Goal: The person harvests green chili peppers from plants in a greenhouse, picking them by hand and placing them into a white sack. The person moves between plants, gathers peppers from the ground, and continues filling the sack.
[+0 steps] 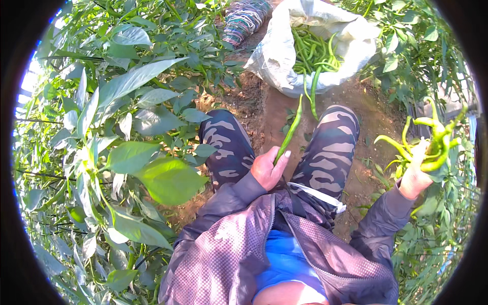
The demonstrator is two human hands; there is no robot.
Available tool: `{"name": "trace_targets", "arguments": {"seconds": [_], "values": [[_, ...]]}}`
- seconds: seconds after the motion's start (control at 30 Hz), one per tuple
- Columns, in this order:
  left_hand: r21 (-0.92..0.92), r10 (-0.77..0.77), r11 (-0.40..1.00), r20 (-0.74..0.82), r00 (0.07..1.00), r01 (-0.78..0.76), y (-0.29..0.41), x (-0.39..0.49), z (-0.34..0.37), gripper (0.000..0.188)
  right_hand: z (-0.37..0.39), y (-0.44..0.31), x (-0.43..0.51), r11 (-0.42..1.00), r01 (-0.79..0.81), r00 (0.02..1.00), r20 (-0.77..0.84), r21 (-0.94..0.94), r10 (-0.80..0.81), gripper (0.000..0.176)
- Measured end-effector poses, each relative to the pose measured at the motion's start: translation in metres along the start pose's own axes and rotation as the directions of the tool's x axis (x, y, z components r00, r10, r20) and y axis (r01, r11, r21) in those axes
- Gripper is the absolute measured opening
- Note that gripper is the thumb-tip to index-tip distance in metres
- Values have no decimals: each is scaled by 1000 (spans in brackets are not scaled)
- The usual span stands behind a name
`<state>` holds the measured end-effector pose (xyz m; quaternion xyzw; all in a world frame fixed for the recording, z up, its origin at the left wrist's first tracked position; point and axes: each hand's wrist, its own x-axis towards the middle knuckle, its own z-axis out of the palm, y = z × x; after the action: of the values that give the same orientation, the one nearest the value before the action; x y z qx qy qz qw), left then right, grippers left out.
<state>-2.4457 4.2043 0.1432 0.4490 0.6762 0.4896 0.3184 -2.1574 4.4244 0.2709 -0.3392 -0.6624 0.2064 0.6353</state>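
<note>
Between my knees, my left hand grips one long green chili pepper near its lower end, its thin tip pointing up towards the sack. Out to the right, beside the plants, my right hand is closed around a bunch of curved green peppers that fan out past the fingers. A white woven sack with its mouth rolled open stands on the soil beyond my knees. Many green peppers lie inside it, and a couple hang over its near rim.
Leafy pepper plants crowd the left side, some large leaves close to the camera. More plants line the right. A bundle of tangled coloured twine lies left of the sack. Bare soil runs between the rows.
</note>
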Motion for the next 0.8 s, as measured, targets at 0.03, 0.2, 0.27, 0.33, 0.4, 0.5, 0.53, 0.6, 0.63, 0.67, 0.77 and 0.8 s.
{"name": "trace_targets", "arguments": {"seconds": [0.03,0.2,0.27,0.33,0.4,0.5,0.53,0.6,0.63,0.67,0.77,0.8], "values": [[-58,37,998,-14,999,-38,8,3,1,25,-1,-20,1,989,98,993,49,107,-104,29],[-87,269,960,23,963,-266,74,3,-4,20,44,-114,-37,803,-553,806,385,222,449,31],[-106,380,922,59,923,-373,91,1,4,16,55,-113,-52,717,-689,646,540,109,540,34],[-62,458,889,137,879,-453,94,0,20,14,67,-105,-76,638,-765,540,622,84,567,32],[-5,424,898,285,860,-441,91,1,34,21,68,-88,-96,527,-840,472,650,127,596,29],[-60,367,924,413,833,-377,78,10,30,32,51,-62,-116,469,-877,445,536,101,718,20],[-112,311,951,345,886,-290,66,17,30,36,49,-59,-119,482,-865,488,464,140,739,15],[-228,67,973,100,993,-43,33,46,32,46,34,-49,-118,372,-897,442,489,237,752,16],[-320,-128,942,-67,989,101,16,71,35,52,30,-45,-120,288,-907,411,496,306,765,17],[-274,-147,957,-191,971,91,10,97,40,56,29,-40,-122,244,-914,384,495,325,779,19],[-245,-228,955,-249,941,167,-9,164,57,71,38,-32,-121,233,-924,358,472,304,806,12],[-287,-284,929,-155,946,231,-14,184,57,71,42,-28,-122,234,-926,355,476,296,804,12]]}}
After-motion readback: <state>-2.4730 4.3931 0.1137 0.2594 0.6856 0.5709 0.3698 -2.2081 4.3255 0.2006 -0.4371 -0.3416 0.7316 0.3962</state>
